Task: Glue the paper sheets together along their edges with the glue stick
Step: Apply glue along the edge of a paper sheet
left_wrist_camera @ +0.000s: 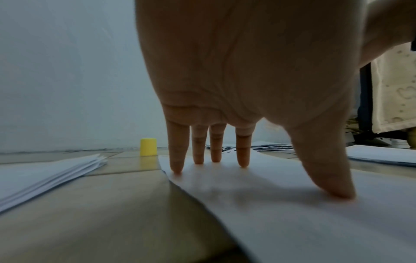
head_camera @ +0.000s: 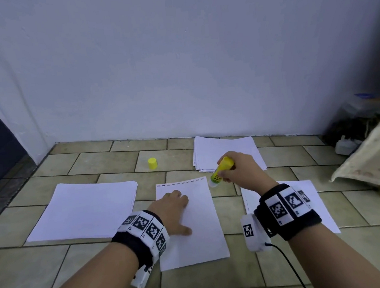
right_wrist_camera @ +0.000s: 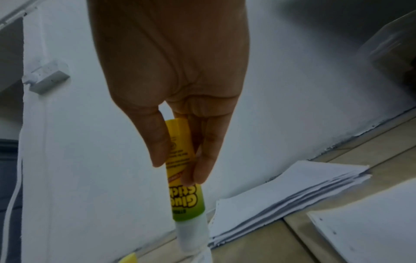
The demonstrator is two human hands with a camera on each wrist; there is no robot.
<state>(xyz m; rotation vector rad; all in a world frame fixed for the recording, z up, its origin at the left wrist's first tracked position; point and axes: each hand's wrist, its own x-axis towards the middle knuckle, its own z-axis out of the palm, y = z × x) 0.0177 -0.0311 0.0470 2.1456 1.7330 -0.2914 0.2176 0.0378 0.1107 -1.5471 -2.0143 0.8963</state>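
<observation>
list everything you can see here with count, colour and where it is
glue stick: one, yellow and green, uncapped, tip down at the middle sheet's far right corner
cap: one, yellow, upright on the floor beyond the sheets
middle sheet: one, white, flat on the floor in front of the person
left paper stack: one, white, on the floor left of the middle sheet
far paper stack: one, white, by the wall
right sheet: at least one, white, partly under the right wrist
floor: beige tiles
wall: white
left hand: fingertips pressing the middle sheet
right hand: gripping the glue stick
</observation>
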